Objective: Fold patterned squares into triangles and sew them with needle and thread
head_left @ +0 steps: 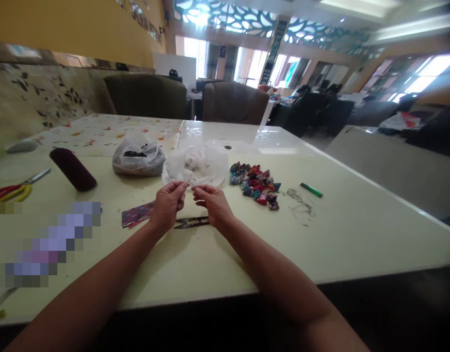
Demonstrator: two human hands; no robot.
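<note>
My left hand and my right hand are raised close together over the table, thumb and fingertips pinched on each. Whatever lies between the fingertips is too small to make out. Just beyond them sits an open white plastic bag with white fluffy stuffing in it. Dark thread snips lie below my hands, partly covered by the right one. Patterned fabric strips rest left of my left hand. To the right is a cluster of small, pointed, colourful fabric pieces.
A tied plastic bag, a dark thread cone and red-and-yellow-handled scissors are at the left. Loose threads and a green cutter-like tool lie at the right. Chairs stand behind the table.
</note>
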